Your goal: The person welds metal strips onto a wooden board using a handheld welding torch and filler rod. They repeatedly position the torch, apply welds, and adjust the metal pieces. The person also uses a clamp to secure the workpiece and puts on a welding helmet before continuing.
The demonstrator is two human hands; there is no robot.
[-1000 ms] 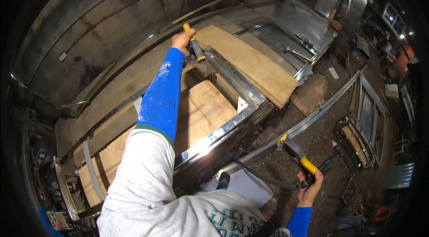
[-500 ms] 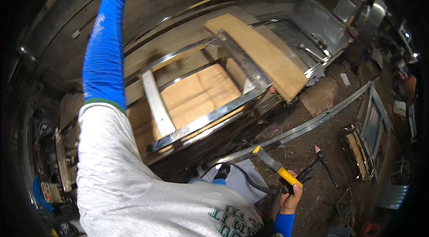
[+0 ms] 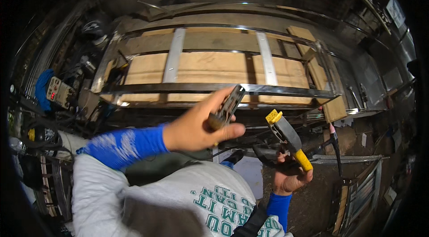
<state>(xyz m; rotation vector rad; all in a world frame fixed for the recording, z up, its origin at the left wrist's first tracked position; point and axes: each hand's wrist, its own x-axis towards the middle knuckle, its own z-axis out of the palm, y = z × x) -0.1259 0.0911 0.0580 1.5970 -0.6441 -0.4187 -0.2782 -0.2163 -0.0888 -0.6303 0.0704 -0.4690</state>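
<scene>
My left hand (image 3: 199,123) is raised over the front edge of a shiny metal frame (image 3: 196,88), its fingers closed around a dark slotted metal tool (image 3: 233,100) whose kind I cannot make out. To its right, my right hand (image 3: 289,179) grips a grey tool with a yellow tip and yellow handle end (image 3: 288,133); its kind is unclear too. A black welding torch with a pink nozzle (image 3: 334,142) sticks out to the right from the same hand, its handle partly hidden. The frame has two pale crossbars (image 3: 174,56) and lies over wooden boards (image 3: 210,67).
A wooden plank (image 3: 334,109) juts out at the frame's right end. On the left stands a small control box (image 3: 59,91) beside a blue coil (image 3: 43,89). Metal frames (image 3: 362,192) lie on the floor at lower right. A dark cable (image 3: 263,156) runs near my right hand.
My left arm has come down from the far upper left to in front of my body. The view has turned, so the frame now spans the middle. My right hand still grips the yellow-and-grey tool and torch.
</scene>
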